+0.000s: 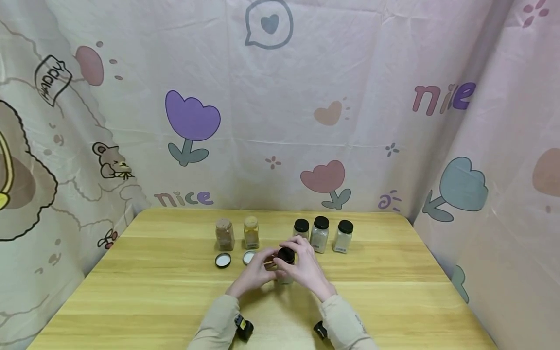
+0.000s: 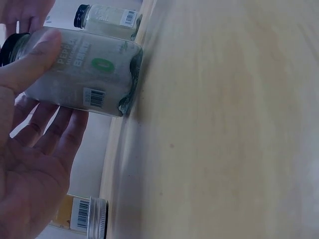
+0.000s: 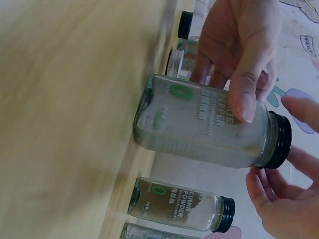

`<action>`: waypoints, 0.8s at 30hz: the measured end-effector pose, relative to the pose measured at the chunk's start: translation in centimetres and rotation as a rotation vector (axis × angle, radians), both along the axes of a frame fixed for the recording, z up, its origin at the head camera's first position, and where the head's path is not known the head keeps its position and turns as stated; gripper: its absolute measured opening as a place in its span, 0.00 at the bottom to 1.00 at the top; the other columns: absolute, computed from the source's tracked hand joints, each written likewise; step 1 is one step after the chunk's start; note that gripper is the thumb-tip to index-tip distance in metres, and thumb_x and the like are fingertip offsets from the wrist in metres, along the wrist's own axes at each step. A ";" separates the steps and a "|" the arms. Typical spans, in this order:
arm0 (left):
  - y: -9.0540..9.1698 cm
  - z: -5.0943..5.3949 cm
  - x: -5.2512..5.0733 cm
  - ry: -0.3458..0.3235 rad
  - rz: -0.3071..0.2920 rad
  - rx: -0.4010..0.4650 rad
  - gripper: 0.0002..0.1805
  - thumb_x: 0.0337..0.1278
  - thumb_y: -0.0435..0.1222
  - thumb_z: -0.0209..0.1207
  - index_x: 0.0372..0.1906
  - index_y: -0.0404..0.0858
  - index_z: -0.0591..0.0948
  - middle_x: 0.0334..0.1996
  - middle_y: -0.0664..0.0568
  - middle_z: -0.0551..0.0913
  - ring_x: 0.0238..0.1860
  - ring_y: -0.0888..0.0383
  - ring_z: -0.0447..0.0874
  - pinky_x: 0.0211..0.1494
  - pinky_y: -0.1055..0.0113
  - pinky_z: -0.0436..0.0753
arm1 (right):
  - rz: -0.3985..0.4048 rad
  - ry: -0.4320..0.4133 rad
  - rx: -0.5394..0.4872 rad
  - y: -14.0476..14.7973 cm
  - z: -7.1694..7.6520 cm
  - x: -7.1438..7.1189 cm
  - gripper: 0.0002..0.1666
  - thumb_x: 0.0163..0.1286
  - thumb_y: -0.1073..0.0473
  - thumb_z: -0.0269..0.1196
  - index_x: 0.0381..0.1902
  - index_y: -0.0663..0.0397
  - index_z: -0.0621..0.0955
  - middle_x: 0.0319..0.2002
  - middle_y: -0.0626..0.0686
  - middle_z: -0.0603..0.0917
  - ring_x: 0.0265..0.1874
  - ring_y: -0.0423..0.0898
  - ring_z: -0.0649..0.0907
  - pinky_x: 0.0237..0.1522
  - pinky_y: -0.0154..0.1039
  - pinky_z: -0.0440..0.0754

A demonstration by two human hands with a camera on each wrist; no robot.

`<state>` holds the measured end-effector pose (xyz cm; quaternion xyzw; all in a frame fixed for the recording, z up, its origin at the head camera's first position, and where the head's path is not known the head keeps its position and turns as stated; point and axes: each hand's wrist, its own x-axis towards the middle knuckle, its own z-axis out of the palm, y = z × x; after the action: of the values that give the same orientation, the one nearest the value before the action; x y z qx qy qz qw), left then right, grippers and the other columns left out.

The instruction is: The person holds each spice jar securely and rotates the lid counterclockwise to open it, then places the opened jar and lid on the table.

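Observation:
Near the middle of the table a clear glass jar (image 3: 194, 127), labelled pepper, stands upright under both hands in the head view. My left hand (image 1: 258, 272) grips its body, the thumb across the label side and the fingers behind. On its black lid (image 3: 280, 142) is my right hand (image 1: 308, 265), thumb on one side and fingers on the other. The lid sits on the jar's neck. Pale contents show through the glass in the right wrist view.
Behind on the left stand a lidless jar of brown powder (image 1: 225, 237) and one of yellow powder (image 1: 251, 236). Their lids (image 1: 223, 260) lie in front, white insides up. Behind on the right are three black-lidded jars (image 1: 319, 238). A printed curtain (image 1: 262, 121) hangs beyond the table.

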<state>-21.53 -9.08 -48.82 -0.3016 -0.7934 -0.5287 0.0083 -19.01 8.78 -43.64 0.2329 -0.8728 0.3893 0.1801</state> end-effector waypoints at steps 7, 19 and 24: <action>0.0 0.0 0.0 -0.007 -0.001 0.000 0.21 0.55 0.33 0.71 0.53 0.34 0.81 0.50 0.41 0.83 0.55 0.46 0.85 0.61 0.65 0.86 | -0.064 0.038 -0.016 -0.2 -0.1 -0.1 0.22 0.55 0.55 0.78 0.47 0.58 0.87 0.43 0.51 0.83 0.44 0.47 0.83 0.47 0.40 0.85; 0.0 0.1 -0.2 -0.002 -0.017 -0.001 0.24 0.57 0.34 0.70 0.57 0.31 0.79 0.54 0.37 0.82 0.56 0.40 0.85 0.62 0.60 0.86 | 0.083 0.005 -0.053 0.2 0.0 -0.4 0.18 0.57 0.67 0.70 0.48 0.60 0.87 0.47 0.53 0.87 0.49 0.50 0.84 0.56 0.43 0.84; 0.0 0.1 -0.1 -0.013 -0.016 0.007 0.24 0.57 0.34 0.70 0.57 0.30 0.78 0.54 0.37 0.82 0.56 0.40 0.84 0.63 0.59 0.86 | 0.079 0.010 -0.051 0.3 -0.1 -0.3 0.19 0.58 0.63 0.71 0.50 0.58 0.86 0.49 0.52 0.85 0.52 0.50 0.82 0.56 0.44 0.83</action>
<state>-21.62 -9.09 -48.76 -0.3042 -0.7892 -0.5335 -0.0002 -19.35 9.06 -43.78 0.2645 -0.8518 0.4170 0.1750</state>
